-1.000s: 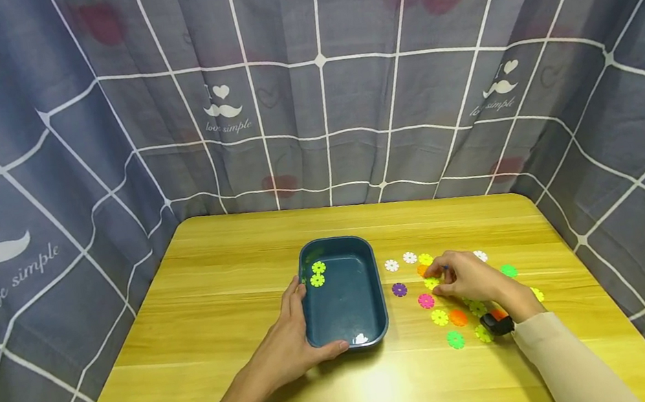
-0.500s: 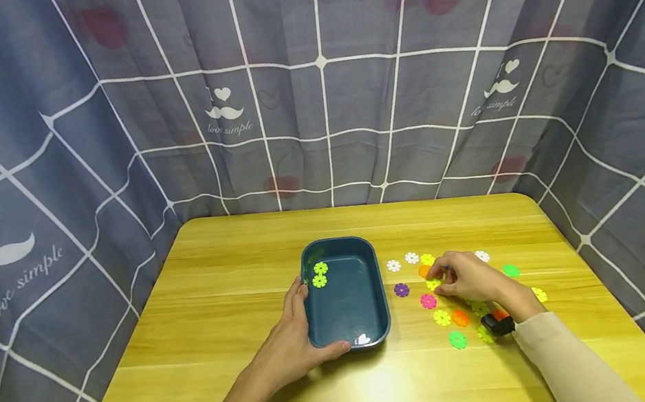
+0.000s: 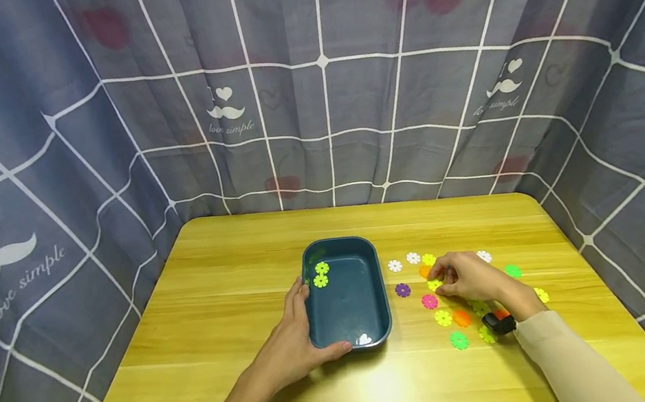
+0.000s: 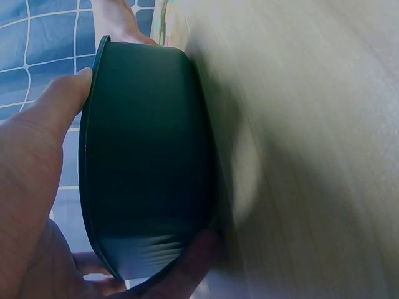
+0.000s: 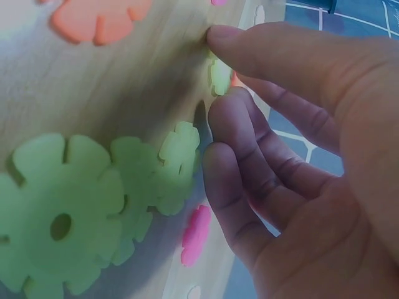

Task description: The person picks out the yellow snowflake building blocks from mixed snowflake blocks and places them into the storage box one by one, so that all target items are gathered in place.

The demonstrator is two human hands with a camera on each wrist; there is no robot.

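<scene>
My left hand (image 3: pixel 284 345) grips a dark blue-green plastic tray (image 3: pixel 349 315) at its left side and near corner, thumb over the near rim. Two yellow-green flower-shaped plastic discs (image 3: pixel 321 274) lie inside, towards the far left. To the right of the tray, my right hand (image 3: pixel 470 278) reaches down among more discs on the table. Its thumb and fingertips pinch at a yellow disc (image 3: pixel 434 285), seen edge-on as a yellow-green disc (image 5: pixel 220 76) between thumb and fingers in the right wrist view. Parts of other discs are hidden under this hand.
Around the right hand lie a purple disc (image 3: pixel 403 290), a pink disc (image 3: pixel 429 301), an orange disc (image 3: pixel 462 318), a green disc (image 3: pixel 459 340) and white discs (image 3: pixel 395 265). A grey-blue checked curtain (image 3: pixel 296 107) borders the wooden table (image 3: pixel 215 279) at the back and sides.
The head view shifts slightly, so everything appears a little further right. Both hands, the tray and the discs otherwise keep their places.
</scene>
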